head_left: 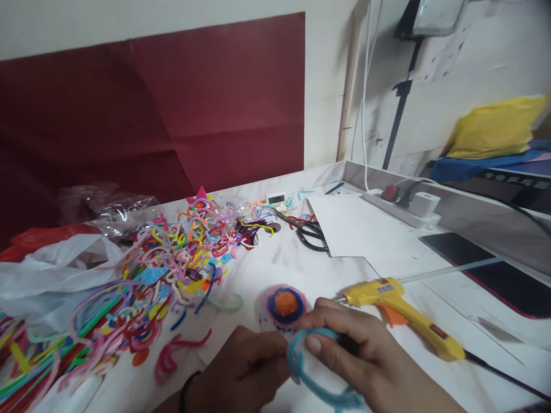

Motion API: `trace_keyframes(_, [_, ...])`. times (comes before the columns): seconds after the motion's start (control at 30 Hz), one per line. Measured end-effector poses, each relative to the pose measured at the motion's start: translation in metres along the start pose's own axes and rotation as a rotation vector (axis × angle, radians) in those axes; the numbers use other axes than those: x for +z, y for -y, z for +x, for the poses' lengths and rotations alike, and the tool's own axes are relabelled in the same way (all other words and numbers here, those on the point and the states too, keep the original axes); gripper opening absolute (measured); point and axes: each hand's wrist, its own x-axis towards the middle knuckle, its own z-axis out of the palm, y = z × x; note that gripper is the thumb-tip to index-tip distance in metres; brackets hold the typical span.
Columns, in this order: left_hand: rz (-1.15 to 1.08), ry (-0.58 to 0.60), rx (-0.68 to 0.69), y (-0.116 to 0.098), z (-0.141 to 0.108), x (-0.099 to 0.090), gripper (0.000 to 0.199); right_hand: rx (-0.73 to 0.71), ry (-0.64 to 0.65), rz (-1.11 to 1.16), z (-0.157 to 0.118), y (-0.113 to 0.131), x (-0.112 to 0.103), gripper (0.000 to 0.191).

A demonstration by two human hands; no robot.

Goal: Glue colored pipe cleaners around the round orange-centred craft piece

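A light blue fuzzy pipe cleaner (316, 385), bent into a loop, is held between my hands at the bottom centre. My right hand (359, 350) pinches it between thumb and forefinger. Beside it, my left hand (253, 364) is closed, its fingertips at the loop's left side; what they grip is partly hidden. Just beyond my hands lies a round coiled piece (285, 304) with an orange centre, a dark blue ring and a pink edge. A yellow glue gun (402, 312) rests to the right, its nozzle near my right hand.
Many colourful pipe cleaners (172, 258) are heaped on the left by plastic bags (64, 269). Black-handled scissors (312, 235), white paper (357, 223), a dark phone (486, 272) and a power strip (400, 209) lie farther back and right.
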Motion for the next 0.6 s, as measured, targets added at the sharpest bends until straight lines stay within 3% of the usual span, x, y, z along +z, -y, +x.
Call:
trace_keyframes(0.2, [-0.001, 0.083, -0.041, -0.001, 0.002, 0.004, 0.040, 0.100, 0.022, 0.052, 0.003, -0.007, 0.007, 0.028])
trace_keyframes(0.37, [0.088, -0.082, -0.058, 0.005, 0.006, 0.005, 0.039, -0.063, 0.045, -0.037, -0.001, 0.003, 0.003, 0.024])
trace_keyframes(0.6, [0.159, -0.277, -0.015, 0.001, 0.009, 0.000, 0.035, -0.194, -0.081, -0.069, -0.019, 0.001, -0.003, 0.019])
